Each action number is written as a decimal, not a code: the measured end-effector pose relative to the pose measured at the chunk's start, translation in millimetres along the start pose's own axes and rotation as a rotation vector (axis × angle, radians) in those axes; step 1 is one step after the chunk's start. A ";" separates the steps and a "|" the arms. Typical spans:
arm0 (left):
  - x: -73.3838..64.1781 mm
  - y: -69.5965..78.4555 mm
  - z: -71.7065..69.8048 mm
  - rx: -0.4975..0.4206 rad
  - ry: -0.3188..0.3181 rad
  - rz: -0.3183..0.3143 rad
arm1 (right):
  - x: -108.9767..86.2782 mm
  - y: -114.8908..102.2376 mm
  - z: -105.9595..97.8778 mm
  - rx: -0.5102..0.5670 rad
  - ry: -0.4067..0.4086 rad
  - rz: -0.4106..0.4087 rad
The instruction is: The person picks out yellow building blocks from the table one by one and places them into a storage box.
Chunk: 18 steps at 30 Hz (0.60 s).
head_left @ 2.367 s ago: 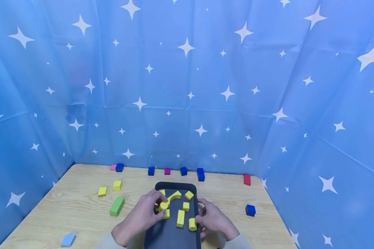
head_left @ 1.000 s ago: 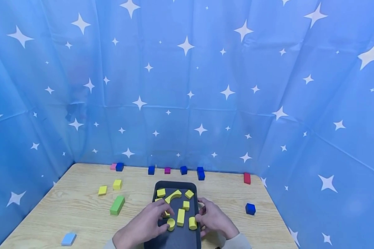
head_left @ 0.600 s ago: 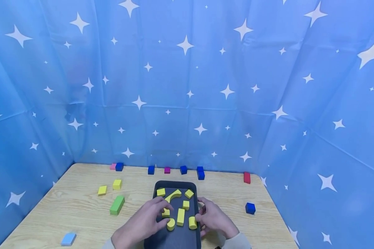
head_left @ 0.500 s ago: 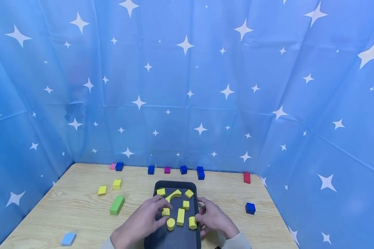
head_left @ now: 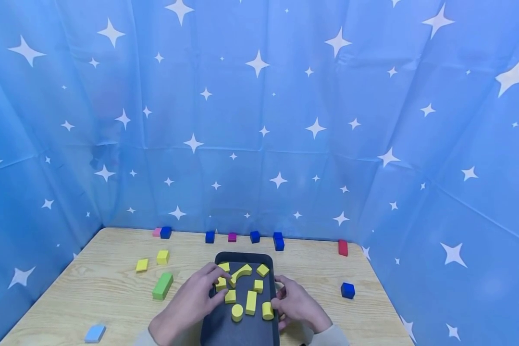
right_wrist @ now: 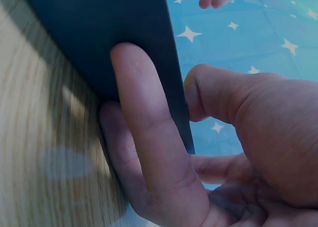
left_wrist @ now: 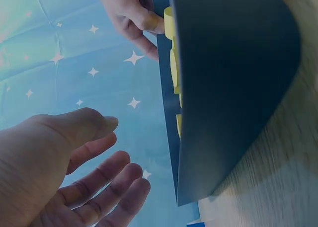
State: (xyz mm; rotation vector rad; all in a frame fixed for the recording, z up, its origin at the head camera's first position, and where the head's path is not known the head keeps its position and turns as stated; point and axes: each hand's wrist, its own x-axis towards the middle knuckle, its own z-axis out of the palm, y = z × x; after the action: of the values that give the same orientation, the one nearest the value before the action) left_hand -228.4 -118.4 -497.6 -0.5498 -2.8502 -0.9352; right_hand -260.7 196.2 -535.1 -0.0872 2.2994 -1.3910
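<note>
A dark tray (head_left: pixel 240 331) stands on the table, holding several yellow blocks. Among them are an arch-shaped block (head_left: pixel 243 272), a round block (head_left: pixel 237 313), a long block (head_left: pixel 251 302) and a cylinder (head_left: pixel 267 311). My left hand (head_left: pixel 194 298) hovers over the tray's left side, fingers spread near a small yellow block (head_left: pixel 221 284). In the left wrist view, nothing lies between the thumb and fingers. My right hand (head_left: pixel 298 305) holds the tray's right wall. Its thumb (right_wrist: pixel 198 95) hooks over the rim and its fingers (right_wrist: pixel 144 108) press the outside.
Left of the tray lie two yellow blocks (head_left: pixel 162 257), a green block (head_left: pixel 162 286) and a light blue block (head_left: pixel 95 333). Several blue blocks (head_left: pixel 254 237) and a magenta block (head_left: pixel 232 237) line the back edge. At right are a red block (head_left: pixel 343 248) and a blue cube (head_left: pixel 348 290).
My left hand put the round yellow block down nearer the tray's front, let go, and moved back up toward the left-side blocks. The right hand has stayed on the tray wall.
</note>
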 end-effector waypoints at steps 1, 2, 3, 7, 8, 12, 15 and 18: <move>0.3 -1.0 -0.1 0.008 0.017 -0.002 | 0.0 -0.2 0.0 0.000 0.000 -0.003; 0.8 -2.3 -0.3 0.014 0.032 -0.006 | -0.1 -0.5 0.3 0.001 0.000 -0.004; 1.3 -3.9 -0.6 0.022 0.050 -0.008 | 0.0 -0.4 0.4 0.001 0.000 -0.006; 3.6 -11.3 -1.4 0.057 0.112 -0.037 | 0.0 -0.5 1.6 -0.007 0.003 -0.011; 4.1 -13.4 -1.8 0.067 0.126 -0.048 | 0.1 -0.5 1.7 -0.008 0.005 -0.009; 6.0 -23.5 -4.2 0.105 0.180 -0.048 | 0.1 -1.2 1.3 -0.014 0.012 0.002; 6.6 -32.6 -7.5 0.133 0.213 -0.034 | -0.5 -1.8 0.9 -0.011 0.014 0.005; 6.9 -43.4 -12.1 0.157 0.232 -0.042 | -0.7 -2.3 1.2 -0.004 0.011 0.005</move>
State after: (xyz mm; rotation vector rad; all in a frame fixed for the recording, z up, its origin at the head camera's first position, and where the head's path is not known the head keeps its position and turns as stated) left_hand -251.0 -155.9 -510.5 -0.3422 -2.7027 -0.7197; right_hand -260.0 194.3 -533.4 -0.0751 2.3094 -1.3882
